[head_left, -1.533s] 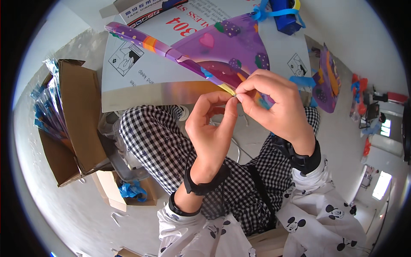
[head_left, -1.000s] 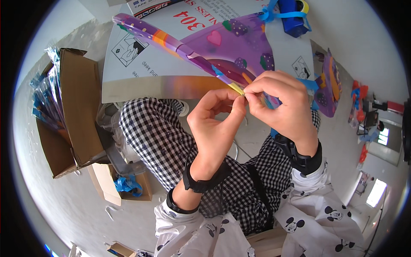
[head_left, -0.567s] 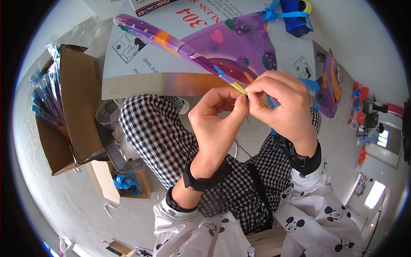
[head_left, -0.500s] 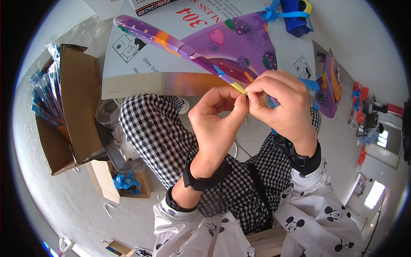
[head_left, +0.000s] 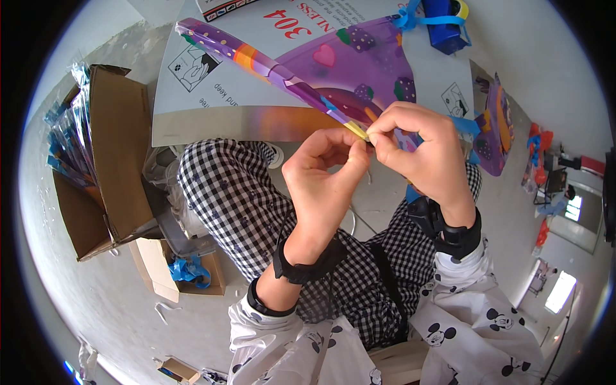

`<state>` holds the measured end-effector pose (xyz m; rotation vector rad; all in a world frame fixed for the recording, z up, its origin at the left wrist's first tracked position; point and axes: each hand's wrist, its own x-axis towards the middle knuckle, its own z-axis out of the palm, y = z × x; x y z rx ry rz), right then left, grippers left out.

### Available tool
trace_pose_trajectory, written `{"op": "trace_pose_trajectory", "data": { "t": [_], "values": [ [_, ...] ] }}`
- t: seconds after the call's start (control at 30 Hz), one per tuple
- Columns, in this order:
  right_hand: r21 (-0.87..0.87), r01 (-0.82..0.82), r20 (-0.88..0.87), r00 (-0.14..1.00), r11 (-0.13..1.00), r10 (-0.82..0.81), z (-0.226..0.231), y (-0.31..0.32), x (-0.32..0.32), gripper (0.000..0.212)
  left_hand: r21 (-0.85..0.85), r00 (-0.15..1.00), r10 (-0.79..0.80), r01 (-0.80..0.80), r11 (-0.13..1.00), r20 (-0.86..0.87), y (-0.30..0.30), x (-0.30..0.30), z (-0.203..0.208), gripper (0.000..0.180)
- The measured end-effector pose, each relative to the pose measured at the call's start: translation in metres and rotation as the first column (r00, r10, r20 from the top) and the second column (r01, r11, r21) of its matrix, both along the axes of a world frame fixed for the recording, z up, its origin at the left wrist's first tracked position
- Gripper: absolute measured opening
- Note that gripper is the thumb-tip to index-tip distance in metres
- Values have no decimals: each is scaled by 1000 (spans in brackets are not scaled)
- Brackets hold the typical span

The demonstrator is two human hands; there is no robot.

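Note:
A purple printed pennant [head_left: 359,54] of thin glossy plastic, patterned with berries and a heart, lies partly on the metal-fronted table, its left edge folded into a long narrow strip. My left hand [head_left: 324,183] is closed, thumb and forefinger pinching the strip's yellow near end. Right beside it, my right hand [head_left: 420,151] pinches the same end, and the fingertips of both nearly touch. The exact bit between the fingers is hidden. A blue ribbon [head_left: 409,22] runs at the pennant's upper right corner. Another purple pennant [head_left: 494,131] hangs off the table's right side.
The table [head_left: 224,125] carries a dark blue tape dispenser [head_left: 443,29] and a box [head_left: 224,8] at its far edge. On the left stands a cardboard box [head_left: 122,154] with plastic-wrapped packs. Below it, a smaller carton [head_left: 215,276] holds blue scraps [head_left: 189,271]. My checked-trousered legs are beneath my hands.
My right hand has shifted slightly, its fingers lying a little flatter at the pennant's end. The left hand keeps its pinch, and the folded strip has barely moved.

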<state>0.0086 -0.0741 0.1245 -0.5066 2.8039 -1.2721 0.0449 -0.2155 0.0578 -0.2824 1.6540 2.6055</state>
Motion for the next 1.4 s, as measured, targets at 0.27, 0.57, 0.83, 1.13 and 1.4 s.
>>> {"op": "trace_pose_trajectory", "data": {
  "t": [0.27,0.57,0.83,1.13,1.4],
  "values": [
    [-46,-28,-66,997,999,25,-16,0,7,22,134,998,-57,53,990,30,-7,-8,-4,19],
    [249,15,-396,914,968,88,-42,13,24,28,9,982,-97,97,995,162,-8,-13,-16,24],
    [360,105,-580,804,927,134,-59,44,34,20,194,959,-120,70,979,258,9,-12,-29,20],
    [399,137,-583,801,907,135,-64,88,29,25,251,953,-47,-31,967,299,8,-44,-38,20],
    [223,438,-925,377,871,47,30,158,-23,21,292,933,-182,277,916,-312,55,-134,68,24]
  ]
}}
